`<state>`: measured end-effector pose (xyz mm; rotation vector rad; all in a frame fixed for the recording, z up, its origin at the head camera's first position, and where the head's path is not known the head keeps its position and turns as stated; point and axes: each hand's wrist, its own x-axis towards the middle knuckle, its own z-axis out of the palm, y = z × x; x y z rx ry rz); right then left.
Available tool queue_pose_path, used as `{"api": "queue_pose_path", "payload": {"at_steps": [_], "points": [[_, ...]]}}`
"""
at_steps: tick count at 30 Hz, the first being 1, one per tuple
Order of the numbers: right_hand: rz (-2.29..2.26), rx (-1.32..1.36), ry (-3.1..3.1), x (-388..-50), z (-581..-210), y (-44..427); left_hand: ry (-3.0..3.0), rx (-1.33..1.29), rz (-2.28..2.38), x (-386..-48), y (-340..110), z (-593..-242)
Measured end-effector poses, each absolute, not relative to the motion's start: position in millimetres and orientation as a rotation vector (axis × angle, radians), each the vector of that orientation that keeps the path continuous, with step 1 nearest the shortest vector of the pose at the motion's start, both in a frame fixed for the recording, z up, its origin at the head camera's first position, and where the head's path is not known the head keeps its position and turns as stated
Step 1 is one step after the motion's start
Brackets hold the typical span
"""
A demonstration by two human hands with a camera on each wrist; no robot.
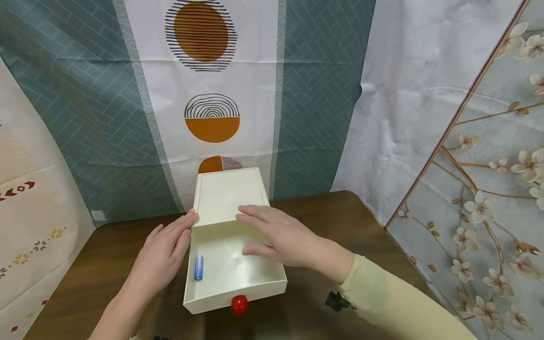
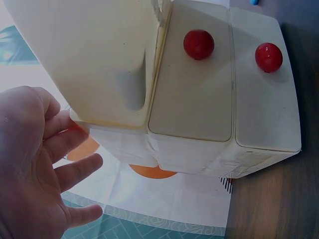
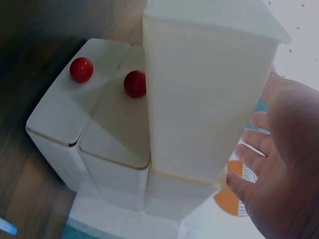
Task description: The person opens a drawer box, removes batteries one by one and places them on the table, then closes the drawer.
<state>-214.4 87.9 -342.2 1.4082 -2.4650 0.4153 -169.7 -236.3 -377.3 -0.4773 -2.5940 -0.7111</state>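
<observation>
A white cabinet stands on the table with its top drawer pulled out toward me. The drawer's front bears a round red knob. Inside, along the left wall, lies a small blue cylinder resembling a battery. My left hand is at the left side, its fingertips by the corner where drawer and cabinet meet. Over the drawer's right side reaches my right hand, fingers extended; whether it touches the rim I cannot tell. Neither hand holds anything.
Below the pulled-out drawer are two closed drawers with red knobs. The brown wooden table extends on both sides. A blue object shows partly at the right wrist view's edge. Patterned cloths hang behind and beside the table.
</observation>
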Motion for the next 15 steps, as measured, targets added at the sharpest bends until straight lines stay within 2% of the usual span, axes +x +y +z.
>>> {"api": "queue_pose_path", "payload": {"at_steps": [15], "points": [[0.406,1.527,-2.346,-211,-345,65,-2.6,-0.467,-0.707,-169,-236,-376]]}}
